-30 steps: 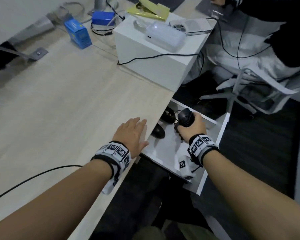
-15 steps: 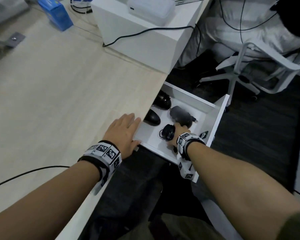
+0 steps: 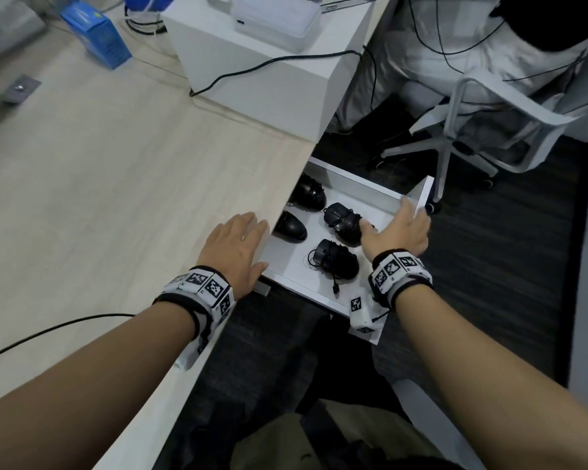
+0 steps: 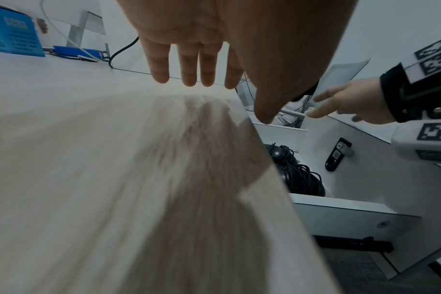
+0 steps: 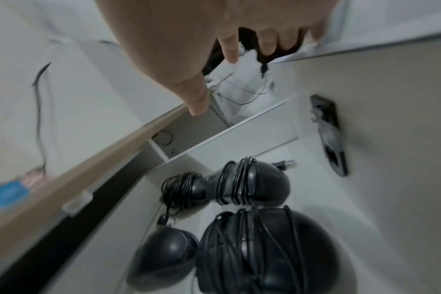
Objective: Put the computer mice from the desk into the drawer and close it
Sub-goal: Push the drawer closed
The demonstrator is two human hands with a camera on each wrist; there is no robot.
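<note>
four black computer mice (image 3: 333, 257) are lying in the open white drawer (image 3: 364, 189), three of them with their cables wound round their bodies, the fourth glossy. the right hand (image 3: 401, 228) is hovering over the drawer with fingers spread and holding nothing, its fingertips (image 3: 406, 206) reaching the drawer's front panel; the mice are sitting just below and beside its thumb. the left hand (image 3: 236, 247) is lying flat, fingers straight, on the desk (image 3: 99, 184) edge, the mice just beyond its fingertips.

Four black mice (image 3: 338, 258), some cord-wrapped, lie in the open white drawer (image 3: 360, 189).
</note>
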